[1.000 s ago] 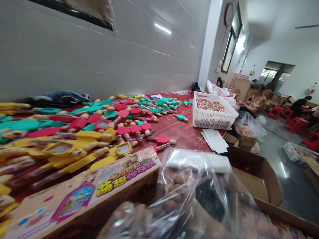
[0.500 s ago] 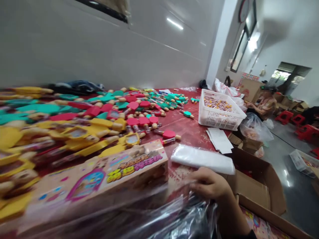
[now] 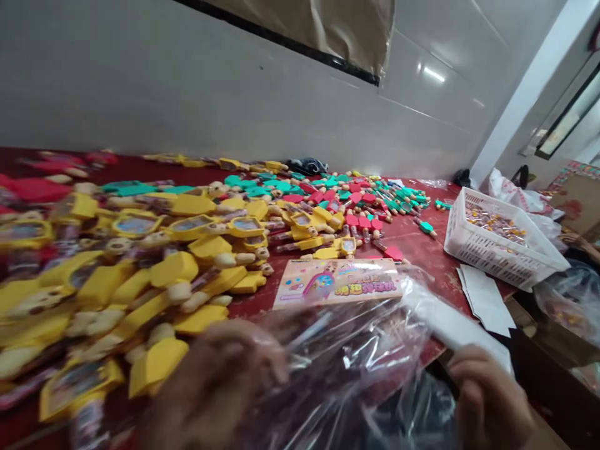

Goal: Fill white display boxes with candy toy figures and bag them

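A clear plastic bag (image 3: 347, 375) is stretched out between my two hands, low in the view. My left hand (image 3: 220, 375), smeared by motion, is closed on the bag's left side. On its right side my right hand (image 3: 490, 394) is closed too, fingers curled on the film. Just behind the bag stands a printed cardboard box (image 3: 300, 284) with a pink and blue design; the film hides its lower part. A stack of white plastic sleeves (image 3: 450, 312) lies beyond my right hand, partly covered by the bag.
Piles of yellow toys (image 3: 173, 269), with green toys (image 3: 276, 186) and red ones further back, cover much of the red table (image 3: 422, 237). A white basket (image 3: 497, 265) of small wrapped items stands at right, near white sheets (image 3: 485, 300). An open carton (image 3: 548, 356) sits below.
My left hand has come into view and now grips the bag, which is spread wider. The view has swung left, and the printed box appears further away.
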Tool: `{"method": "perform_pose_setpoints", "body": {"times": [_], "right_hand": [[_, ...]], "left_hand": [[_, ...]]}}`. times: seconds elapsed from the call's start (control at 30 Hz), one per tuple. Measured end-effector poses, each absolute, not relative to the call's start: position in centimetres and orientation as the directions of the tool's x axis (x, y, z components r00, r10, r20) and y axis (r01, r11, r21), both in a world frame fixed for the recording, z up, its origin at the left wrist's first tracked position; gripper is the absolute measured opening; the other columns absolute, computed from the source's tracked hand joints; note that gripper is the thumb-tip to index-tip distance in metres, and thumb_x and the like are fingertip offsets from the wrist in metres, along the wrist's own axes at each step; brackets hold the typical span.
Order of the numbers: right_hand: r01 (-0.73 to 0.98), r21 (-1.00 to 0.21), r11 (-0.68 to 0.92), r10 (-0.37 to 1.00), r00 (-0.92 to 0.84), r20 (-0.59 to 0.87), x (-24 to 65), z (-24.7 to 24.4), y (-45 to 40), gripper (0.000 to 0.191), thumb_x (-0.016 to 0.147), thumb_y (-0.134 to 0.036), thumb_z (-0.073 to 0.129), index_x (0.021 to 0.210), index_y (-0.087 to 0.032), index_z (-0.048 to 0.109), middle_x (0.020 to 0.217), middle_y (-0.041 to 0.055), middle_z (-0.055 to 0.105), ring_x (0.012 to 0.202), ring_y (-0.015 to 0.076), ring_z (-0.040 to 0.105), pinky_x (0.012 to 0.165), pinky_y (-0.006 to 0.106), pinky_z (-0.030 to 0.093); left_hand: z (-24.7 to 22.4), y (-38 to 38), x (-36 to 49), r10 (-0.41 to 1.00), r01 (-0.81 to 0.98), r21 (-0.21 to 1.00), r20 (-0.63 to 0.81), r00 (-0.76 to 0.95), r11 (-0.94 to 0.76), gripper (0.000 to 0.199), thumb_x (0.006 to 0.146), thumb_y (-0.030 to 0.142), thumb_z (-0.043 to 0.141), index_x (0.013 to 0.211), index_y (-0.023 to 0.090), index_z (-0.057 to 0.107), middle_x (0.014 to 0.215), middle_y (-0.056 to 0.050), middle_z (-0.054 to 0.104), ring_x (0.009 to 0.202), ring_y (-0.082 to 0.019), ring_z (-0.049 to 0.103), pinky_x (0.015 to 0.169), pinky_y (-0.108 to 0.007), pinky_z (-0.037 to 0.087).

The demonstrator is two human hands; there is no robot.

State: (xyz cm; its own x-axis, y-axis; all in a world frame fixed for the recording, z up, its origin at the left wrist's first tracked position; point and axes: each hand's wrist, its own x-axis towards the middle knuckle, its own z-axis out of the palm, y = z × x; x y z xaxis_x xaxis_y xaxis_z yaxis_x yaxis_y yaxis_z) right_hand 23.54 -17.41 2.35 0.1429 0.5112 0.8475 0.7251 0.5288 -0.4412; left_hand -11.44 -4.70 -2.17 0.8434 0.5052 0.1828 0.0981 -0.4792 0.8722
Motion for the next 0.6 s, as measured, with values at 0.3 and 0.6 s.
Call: {"method": "perform_pose_setpoints", "body": {"times": [0.3,0.6], "right_hand": [[-0.137,-0.980,-0.144,0.957,0.232,-0.173,22.9,1.1,-17.4,0.039,0.072,-0.052,0.073,0.073,-0.016,0.058,0.065,0.0004,0.060,0.061,0.0118,0.056,0.061,0.023,0.047],[-0.285,-0.896,0.341,0.756,0.650,0.081,34.2,7.6,-17.6,0.031,0.082,-0.025,0.060,0.061,-0.021,0.038,0.056,-0.0075,0.029,0.042,0.0058,0.032,0.037,0.017,0.033]], "left_hand": [[-0.4,-10.8,2.3,0.353,0.067,0.770,0.212,0.911,-0.634,0.080,0.076,0.060,0.061,0.143,0.029,0.031,0.133,-0.011,0.052,0.121,-0.032,0.051,0.099,-0.046,0.047],[4.1,-8.6,2.8,0.254,0.288,0.551,-0.139,0.957,-0.783,0.033,0.086,0.047,0.054,0.093,0.019,0.068,0.081,-0.007,0.071,0.072,-0.023,0.068,0.062,-0.028,0.053]]}}
